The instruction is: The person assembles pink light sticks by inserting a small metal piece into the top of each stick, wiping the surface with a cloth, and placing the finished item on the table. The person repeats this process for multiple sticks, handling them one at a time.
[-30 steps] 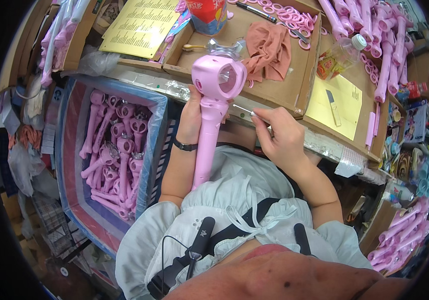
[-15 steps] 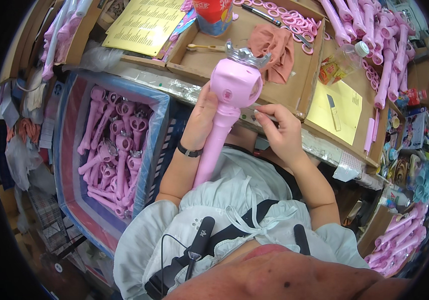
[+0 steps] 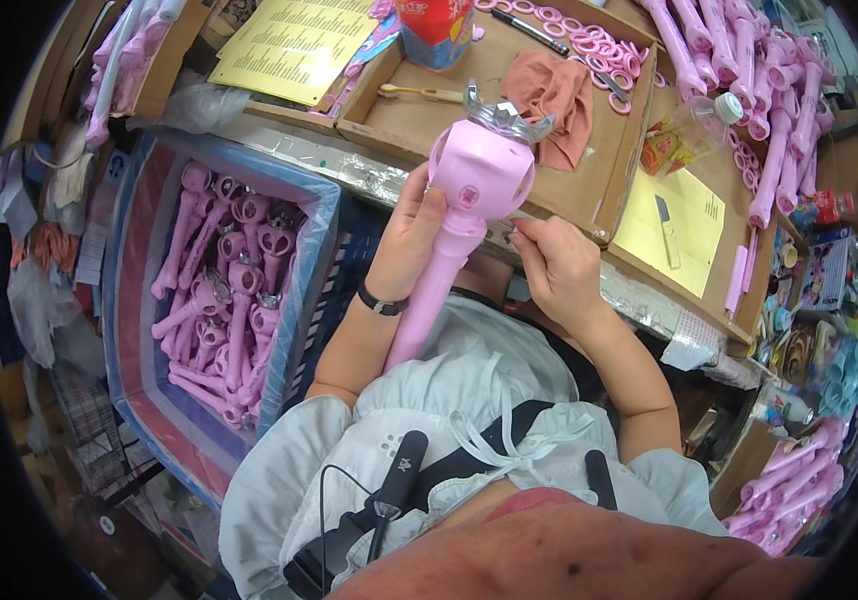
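Observation:
A pink toy wand [image 3: 457, 228] with a hollow round head and a silver crown [image 3: 507, 116] leans upright over my lap. My left hand [image 3: 411, 238] is closed round its upper handle, just below the head. Right of the wand's head, my right hand [image 3: 561, 265] is curled with thumb and forefinger pinched together, a little apart from the wand. Whatever lies between those fingertips is too small to make out. The lower end of the handle rests against my light shirt.
A blue-lined crate [image 3: 324, 215] with several crowned wands stands at my left. Ahead, a cardboard tray [image 3: 389, 140] holds an orange cloth [image 3: 554, 105], a brush [image 3: 419, 94], a pen and pink rings [image 3: 604, 50]. A plastic bottle [image 3: 687, 135] and pink handles [image 3: 779, 150] lie at the right.
My right hand has turned inward and its fingers have curled tighter in the pinch. The wand has shifted slightly in view, still in my left hand.

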Tool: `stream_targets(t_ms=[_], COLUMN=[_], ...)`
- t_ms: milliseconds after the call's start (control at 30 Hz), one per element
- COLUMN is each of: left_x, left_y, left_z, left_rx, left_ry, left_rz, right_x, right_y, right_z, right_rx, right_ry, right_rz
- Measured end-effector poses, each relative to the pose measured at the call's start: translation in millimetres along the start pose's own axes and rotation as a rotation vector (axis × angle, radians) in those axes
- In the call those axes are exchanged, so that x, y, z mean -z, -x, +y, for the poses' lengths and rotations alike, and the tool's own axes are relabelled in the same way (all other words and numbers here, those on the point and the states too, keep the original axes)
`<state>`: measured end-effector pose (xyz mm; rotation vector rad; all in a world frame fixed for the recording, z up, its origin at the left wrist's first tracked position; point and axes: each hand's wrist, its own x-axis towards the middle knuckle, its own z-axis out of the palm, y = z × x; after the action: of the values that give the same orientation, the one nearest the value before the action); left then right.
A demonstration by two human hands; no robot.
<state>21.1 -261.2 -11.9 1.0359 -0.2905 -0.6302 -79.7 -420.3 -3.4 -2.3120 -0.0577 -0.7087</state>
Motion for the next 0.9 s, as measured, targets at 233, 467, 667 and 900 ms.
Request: stream_targets(t_ms=[233, 467, 667, 900], left_x=[-2.2, 4.8, -16.7, -28.6], left_y=[5.2, -36.9, -37.9, -26.0], left_z=[-5.2, 22.0, 4.6, -17.4], left_rx=[-0.132, -0.239, -0.196, -0.077], left_ry=[-0.196, 0.178, 0.204, 0.241], left_rz=[-0.029, -0.014, -0.179, -0.068], right_x=[19.7, 3.7, -67.2, -62.3], right_y=[-13.2, 9.4, 61.2, 74.7], right_z=[3.2, -10.5, -17.5, -9.3], right_rx=[-1.027, -0.551, -0.271, -0.303], right_ry=[-1.096, -0.695, -0.464, -0.386], right_rz=[-0.280, -0.256, 0.020, 0.059])
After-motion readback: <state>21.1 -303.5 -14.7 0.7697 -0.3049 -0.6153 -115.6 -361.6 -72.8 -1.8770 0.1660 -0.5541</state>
